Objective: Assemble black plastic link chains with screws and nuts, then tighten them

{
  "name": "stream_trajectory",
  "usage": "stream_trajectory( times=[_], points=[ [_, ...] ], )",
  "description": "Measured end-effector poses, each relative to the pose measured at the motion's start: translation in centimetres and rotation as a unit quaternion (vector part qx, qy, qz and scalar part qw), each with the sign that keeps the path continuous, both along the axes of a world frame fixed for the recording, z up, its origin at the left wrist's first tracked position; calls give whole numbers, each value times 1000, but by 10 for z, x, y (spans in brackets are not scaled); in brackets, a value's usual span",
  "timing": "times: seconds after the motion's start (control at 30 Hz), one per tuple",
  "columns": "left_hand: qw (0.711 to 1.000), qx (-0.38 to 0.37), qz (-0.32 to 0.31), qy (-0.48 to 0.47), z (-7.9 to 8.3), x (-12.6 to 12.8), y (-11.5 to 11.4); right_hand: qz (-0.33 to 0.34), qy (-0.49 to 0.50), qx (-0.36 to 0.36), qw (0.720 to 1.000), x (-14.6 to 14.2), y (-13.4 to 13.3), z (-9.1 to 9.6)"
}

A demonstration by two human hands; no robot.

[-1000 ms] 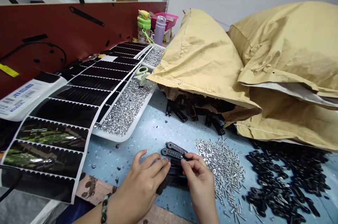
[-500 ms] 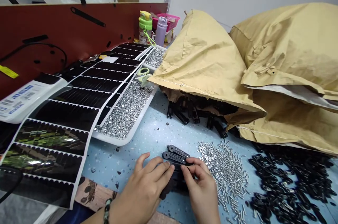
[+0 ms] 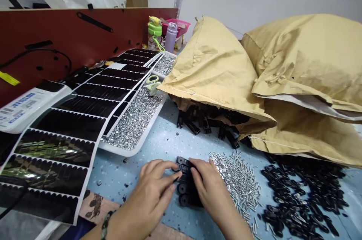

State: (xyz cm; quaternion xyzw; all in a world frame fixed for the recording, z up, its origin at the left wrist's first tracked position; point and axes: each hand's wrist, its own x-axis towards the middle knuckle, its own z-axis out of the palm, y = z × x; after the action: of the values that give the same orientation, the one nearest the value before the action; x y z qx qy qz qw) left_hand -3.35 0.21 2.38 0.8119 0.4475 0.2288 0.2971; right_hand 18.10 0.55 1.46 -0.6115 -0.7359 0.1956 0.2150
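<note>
"What does our head camera show?"

"Our left grip (image 3: 149, 194) and right grip (image 3: 210, 183) sit narrow on a stack of black plastic pieces (image 3: 186, 191) on the speckled blue surface (image 3: 158, 145); we cannot tell if they clamp it."

"What's still loose?"

"Beside us, loose steel screws (image 3: 237, 183) and a black heap (image 3: 302, 194)."

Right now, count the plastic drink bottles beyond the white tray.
2. A green plastic bottle with a yellow lid and a lilac plastic bottle stand side by side beyond the white plastic tray. More could be hidden behind the tan cloth sacks.
</note>
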Motion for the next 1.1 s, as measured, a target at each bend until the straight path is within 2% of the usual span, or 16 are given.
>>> stream_trajectory(
  times=[0.07, 0.13, 0.3, 0.37, 0.47, 0.53, 0.57, 0.63, 0.7, 0.83, 1.1],
  points=[
    [998, -38, 25, -34, 4, -6, 1, 30, 24, -13, 999, -9, 3, 5],
    [997, -55, 32, -46, 6, -10, 1, 47, 45, 4, 998, -20, 2, 15],
    [1000, -10, 5, -28, 5, -10, -4, 151, 57, 0, 987, -38, -5, 39],
    [998, -11, 38, -54, 2, -12, -7, 121, 92, 11, 988, -34, -7, 39],
    [994, -1, 88, -67, -3, -17, -9, -40, 182, 15, 982, -19, -10, 26],
    [997, 41, 57, -17, -6, -19, -9, -140, 241, -15, 960, -11, -11, 12],
    [998, 62, 27, 16, -8, -19, -9, -167, 265, -39, 949, -9, -11, 5],
    [993, 86, -27, 70, -10, -19, -10, -184, 295, -83, 934, -12, -13, -6],
    [989, 98, -50, 95, -11, -17, -11, -192, 304, -103, 927, -18, -14, -13],
    [987, 121, -42, 97, -11, -14, -11, -212, 286, -93, 930, -29, -15, -16],
    [986, 122, -54, 99, -12, -16, -10, -204, 255, -70, 943, -30, -13, -19]
  ],
)
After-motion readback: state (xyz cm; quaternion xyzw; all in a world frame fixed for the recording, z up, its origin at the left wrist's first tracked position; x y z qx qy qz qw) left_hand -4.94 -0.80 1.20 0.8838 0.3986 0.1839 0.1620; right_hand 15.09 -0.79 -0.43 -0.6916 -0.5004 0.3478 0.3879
